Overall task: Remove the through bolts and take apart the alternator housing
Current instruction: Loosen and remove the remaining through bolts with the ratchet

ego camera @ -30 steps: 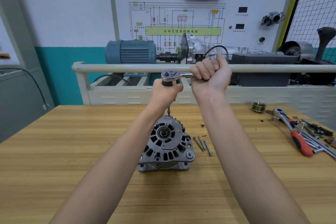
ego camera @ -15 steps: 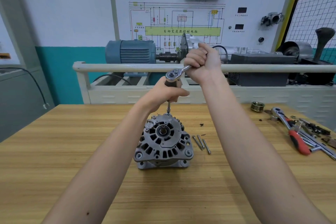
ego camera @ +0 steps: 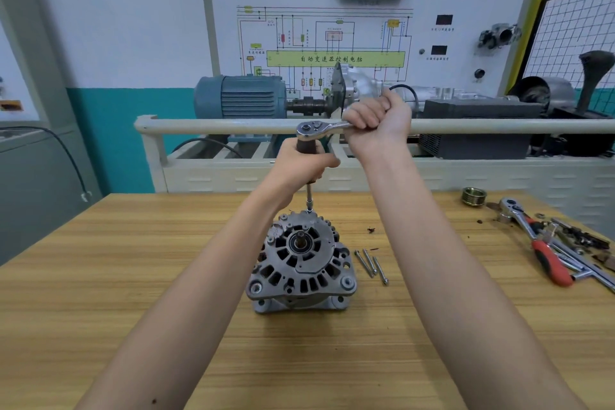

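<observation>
Since half a second back, our right hand (ego camera: 377, 123) has swung the ratchet (ego camera: 321, 128) handle round, so it now points straight out to the right instead of angling away from us, and the ratchet head sits a touch lower. Right hand is curled tight round the handle. Our left hand (ego camera: 299, 165), just below the ratchet head, grips the dark upper part of the extension bar (ego camera: 309, 198), which runs straight down to the far edge of the alternator (ego camera: 301, 263).

That alternator stands on the wooden counter (ego camera: 133, 276) directly below both hands, shaft end facing up. Just right of it, under our right forearm, lie three loose through bolts (ego camera: 371, 265), side by side.

Far off to the right of our right hand we count one red-handled ratchet (ego camera: 535, 245) in a heap of small tool bits too jumbled to count, plus one ribbed pulley (ego camera: 474, 196) near the counter's back edge.

Beyond the hands there's a cream rail (ego camera: 216, 126), one blue electric motor (ego camera: 241, 100), and a training board with a wiring diagram (ego camera: 332, 36) on the wall.
</observation>
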Demonstrator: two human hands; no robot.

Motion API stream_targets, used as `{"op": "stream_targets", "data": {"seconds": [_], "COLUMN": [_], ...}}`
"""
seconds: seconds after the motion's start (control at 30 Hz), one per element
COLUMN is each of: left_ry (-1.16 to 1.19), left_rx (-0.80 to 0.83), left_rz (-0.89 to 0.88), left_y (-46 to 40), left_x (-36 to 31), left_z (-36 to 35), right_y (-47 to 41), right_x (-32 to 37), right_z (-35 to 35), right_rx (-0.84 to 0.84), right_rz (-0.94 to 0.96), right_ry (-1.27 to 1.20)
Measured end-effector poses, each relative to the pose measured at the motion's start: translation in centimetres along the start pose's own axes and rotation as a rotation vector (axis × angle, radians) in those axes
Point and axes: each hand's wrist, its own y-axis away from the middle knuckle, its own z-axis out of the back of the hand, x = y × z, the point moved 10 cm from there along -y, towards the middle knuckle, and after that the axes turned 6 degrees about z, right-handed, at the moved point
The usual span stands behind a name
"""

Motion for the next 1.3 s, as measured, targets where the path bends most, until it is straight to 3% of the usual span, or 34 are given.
{"op": "stream_targets", "data": {"seconds": [0.1, 0.2, 0.27, 0.4, 0.47, 0.6, 0.73, 0.8, 0.9, 1.03, 1.1, 1.17, 1.23, 1.3], "left_ry": [-0.053, -0.008, 0.031, 0.039, 0.019, -0.035, 0.019, 0.018, 0.020, 0.043, 0.060, 0.084, 0.099, 0.092], "left_rx": [0.201, 0.250, 0.139, -0.254, -0.327, -0.159, 0.265, 0.375, 0.332, 0.047, -0.073, -0.084, -0.066, -0.050], "left_rz": [-0.044, -0.032, -0.009, 0.020, 0.007, 0.013, -0.050, -0.031, -0.003, 0.022, 0.035, 0.049, 0.055, 0.064], "left_y": [0.0, -0.5, -1.0, -1.2, -1.0, -1.3, -0.4, 0.0, -0.5, -1.2, -1.3, -1.4, -1.4, -1.4], "left_x": [-0.9, -0.8, -0.5, 0.1, 0.0, -0.3, -1.1, -1.2, -0.9, -0.3, -0.2, -0.1, 0.0, 0.2], "left_z": [-1.4, -1.9, -1.5, 0.7, 0.8, 0.2, -2.2, -3.2, -3.2, -1.5, -0.9, -1.0, -1.0, -0.8], "right_y": [-1.6, -1.7, -1.1, 1.8, 2.6, 0.5, -2.2, -2.8, -3.0, -2.2, -1.0, 0.8, 1.6, 1.7], "right_x": [-1.0, -1.0, -0.3, 1.3, 1.7, 1.4, -1.4, -2.2, -1.8, 0.4, 0.6, -0.8, -2.1, -2.8], "right_z": [-0.4, -0.4, 0.3, 1.6, 1.6, 1.0, 0.0, -0.2, 0.3, 2.0, 1.9, 1.7, 3.7, 7.1], "right_rx": [-0.003, 0.028, 0.029, 0.012, 0.014, -0.013, 0.015, 0.052, 0.052, 0.053, 0.165, 0.366, 0.490, 0.492], "right_rz": [-0.148, -0.138, -0.035, 0.214, 0.271, 0.149, -0.221, -0.324, -0.271, -0.035, -0.020, -0.094, -0.156, -0.100], "right_ry": [-0.026, -0.079, -0.106, -0.086, -0.063, -0.062, -0.077, -0.068, -0.107, -0.123, -0.048, 0.101, 0.386, 0.846]}}
